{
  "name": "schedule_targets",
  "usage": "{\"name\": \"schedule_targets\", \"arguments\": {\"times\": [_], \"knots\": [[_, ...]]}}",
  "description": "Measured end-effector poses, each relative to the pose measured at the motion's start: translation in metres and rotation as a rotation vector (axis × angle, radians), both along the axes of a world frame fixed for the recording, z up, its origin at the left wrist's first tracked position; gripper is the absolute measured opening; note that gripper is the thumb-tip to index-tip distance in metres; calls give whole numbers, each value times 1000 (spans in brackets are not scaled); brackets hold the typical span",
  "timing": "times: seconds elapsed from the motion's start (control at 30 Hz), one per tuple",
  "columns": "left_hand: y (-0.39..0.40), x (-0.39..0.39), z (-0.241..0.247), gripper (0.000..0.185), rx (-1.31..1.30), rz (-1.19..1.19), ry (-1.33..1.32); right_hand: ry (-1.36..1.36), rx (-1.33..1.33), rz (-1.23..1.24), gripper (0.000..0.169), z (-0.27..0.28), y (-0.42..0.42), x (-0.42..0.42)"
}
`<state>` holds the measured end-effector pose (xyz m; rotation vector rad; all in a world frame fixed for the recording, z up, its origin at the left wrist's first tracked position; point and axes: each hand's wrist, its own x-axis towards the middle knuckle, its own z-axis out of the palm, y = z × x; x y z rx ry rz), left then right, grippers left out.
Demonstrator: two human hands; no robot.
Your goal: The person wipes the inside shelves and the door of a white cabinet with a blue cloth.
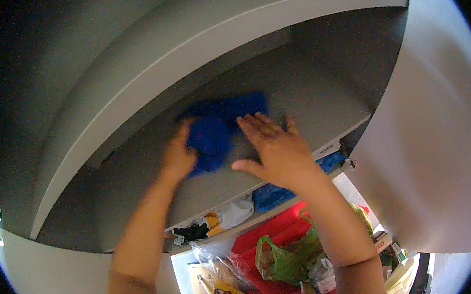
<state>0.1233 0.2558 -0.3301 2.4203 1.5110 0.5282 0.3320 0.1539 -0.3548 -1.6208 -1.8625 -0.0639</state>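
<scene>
A dark blue cloth or garment [213, 136], partly folded, lies on a grey shelf [323, 91] inside a cabinet. At its left edge my left hand [179, 154] grips it, with the thumb in front and the fingers partly hidden behind the fabric. My right hand [271, 147] is at the cloth's right side, palm down with fingers spread, the fingertips at or just over its edge; whether they touch cannot be told. Both hands look a little blurred.
A pale upper panel edge [208, 39] curves over the shelf. A cabinet door [426, 141] stands at the right. Under the shelf, a lower compartment holds blue plastic [272, 196] and a white bag [235, 213]. Farther down lie red fabric [265, 233], a green plastic bag [280, 261] and paper items.
</scene>
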Motion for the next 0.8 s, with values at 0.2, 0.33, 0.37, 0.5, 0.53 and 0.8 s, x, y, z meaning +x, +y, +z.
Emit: {"name": "schedule_targets", "arguments": {"times": [0.2,0.33,0.37,0.5,0.53,0.8], "knots": [[76,-57,-11,69,172,399,192,-50,91,-146,71,-9,2,-18],[59,23,-8,84,93,157,156,8,72,-217,73,-10,9,-20],[50,39,-12,89,106,69,157,40,113,-232,75,-10,8,-21],[-10,46,-6,89,14,-223,-9,53,329,22,85,-2,3,-26],[-20,33,-3,79,-33,-292,-119,76,305,122,87,5,1,-25],[-103,-173,-15,59,445,144,104,-201,1,25,59,5,32,-88]]}}
